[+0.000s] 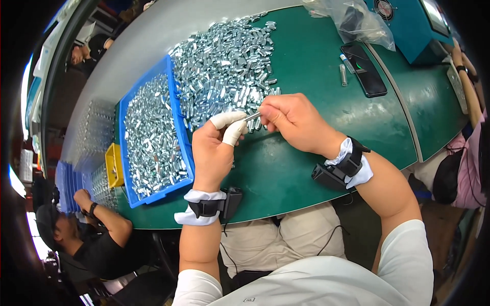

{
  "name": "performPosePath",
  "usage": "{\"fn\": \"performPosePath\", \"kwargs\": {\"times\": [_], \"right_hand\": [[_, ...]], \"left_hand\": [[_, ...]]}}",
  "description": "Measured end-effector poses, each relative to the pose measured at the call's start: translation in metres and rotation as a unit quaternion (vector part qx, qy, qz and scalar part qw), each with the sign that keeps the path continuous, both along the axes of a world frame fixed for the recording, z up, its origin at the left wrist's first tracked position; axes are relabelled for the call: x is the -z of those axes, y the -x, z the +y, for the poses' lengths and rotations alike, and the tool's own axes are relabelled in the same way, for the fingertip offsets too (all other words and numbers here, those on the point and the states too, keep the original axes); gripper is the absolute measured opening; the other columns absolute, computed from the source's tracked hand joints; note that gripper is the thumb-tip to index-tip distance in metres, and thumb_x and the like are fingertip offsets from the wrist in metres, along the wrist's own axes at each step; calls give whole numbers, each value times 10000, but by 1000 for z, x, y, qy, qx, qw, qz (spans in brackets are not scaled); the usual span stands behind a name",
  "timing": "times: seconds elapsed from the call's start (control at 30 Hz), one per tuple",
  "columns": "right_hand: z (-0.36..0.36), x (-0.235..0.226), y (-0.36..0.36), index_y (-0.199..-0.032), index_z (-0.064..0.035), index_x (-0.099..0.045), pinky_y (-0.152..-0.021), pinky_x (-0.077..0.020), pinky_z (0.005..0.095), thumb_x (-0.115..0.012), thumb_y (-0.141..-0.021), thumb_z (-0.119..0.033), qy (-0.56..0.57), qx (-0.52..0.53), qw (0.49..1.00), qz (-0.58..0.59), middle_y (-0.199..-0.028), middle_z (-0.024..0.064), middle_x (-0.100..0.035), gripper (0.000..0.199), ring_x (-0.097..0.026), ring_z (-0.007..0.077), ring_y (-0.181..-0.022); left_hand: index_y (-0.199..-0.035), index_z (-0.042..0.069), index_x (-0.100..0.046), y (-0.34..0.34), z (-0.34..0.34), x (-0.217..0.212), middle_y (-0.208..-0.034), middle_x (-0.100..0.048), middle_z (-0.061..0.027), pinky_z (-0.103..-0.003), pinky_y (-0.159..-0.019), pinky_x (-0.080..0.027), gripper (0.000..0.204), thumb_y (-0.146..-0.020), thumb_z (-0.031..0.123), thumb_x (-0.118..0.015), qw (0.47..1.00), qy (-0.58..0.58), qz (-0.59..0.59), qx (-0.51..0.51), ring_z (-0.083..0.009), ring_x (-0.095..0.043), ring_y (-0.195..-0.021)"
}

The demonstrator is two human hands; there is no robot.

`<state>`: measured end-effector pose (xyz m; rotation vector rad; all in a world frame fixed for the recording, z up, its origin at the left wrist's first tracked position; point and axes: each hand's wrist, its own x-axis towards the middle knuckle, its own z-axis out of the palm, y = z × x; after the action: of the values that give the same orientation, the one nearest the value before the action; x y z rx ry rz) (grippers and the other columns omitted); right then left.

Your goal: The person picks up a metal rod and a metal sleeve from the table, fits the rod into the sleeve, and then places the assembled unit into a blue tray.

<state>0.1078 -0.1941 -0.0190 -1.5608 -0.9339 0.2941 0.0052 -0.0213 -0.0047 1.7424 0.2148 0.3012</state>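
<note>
I pinch a small metal piece (252, 117) between my two hands: the thumb and forefinger of my left hand (212, 158), both in white covers, grip one end, and my right hand (301, 122) closes thumb and forefinger round the other. The piece is tilted, in front of the near edge of a pile of metal pieces (224, 61) on the green table (286, 173); a filled blue tray (180, 122) sits at the left. On my white shirt (316, 285) is a small dark printed mark (249, 300). The phone (365, 71) shows something green on its screen, too small to read.
</note>
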Motion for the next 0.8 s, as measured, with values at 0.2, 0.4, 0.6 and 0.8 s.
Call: {"fn": "performPosePath", "kwargs": {"times": [0.2, 0.4, 0.6, 0.8], "right_hand": [[4, -3, 1, -854, 22, -585, -602, -471, 267, -492, -1000, -138, 3, 1, 1000, -16, -736, 52, -615, 235, -579, 124, -643], [2, -1, 4, -877, 25, -585, -609, -470, 267, -484, -1004, -130, 18, 9, 999, -25, -742, 62, -614, 224, -575, 131, -654], [0, -4, 3, -888, 25, -582, -613, -465, 267, -486, -1007, -136, 32, 15, 999, -41, -736, 56, -597, 222, -566, 128, -657], [0, 1, 3, -839, 8, -582, -605, -446, 246, -485, -1017, -176, 52, -2, 998, 25, -726, 28, -583, 274, -542, 94, -649]], "left_hand": [[-1029, -8, -698, 3, -9, 0, -821, -687, -22, -216, -620, -469, 142, -898, 30, -659, 999, 29, -9, -30, -79, -591, -694], [-996, 4, -709, -2, -7, 9, -822, -690, -29, -214, -632, -473, 116, -894, 40, -665, 983, -133, -123, -43, -75, -594, -696], [-970, -4, -711, 1, -5, -1, -823, -694, -24, -220, -648, -482, 103, -886, 45, -677, 997, 74, 34, 3, -79, -609, -713], [-955, 3, -715, 3, -10, 1, -811, -694, -36, -228, -663, -491, 92, -880, 42, -681, 997, 16, -57, -47, -97, -617, -705]]}}
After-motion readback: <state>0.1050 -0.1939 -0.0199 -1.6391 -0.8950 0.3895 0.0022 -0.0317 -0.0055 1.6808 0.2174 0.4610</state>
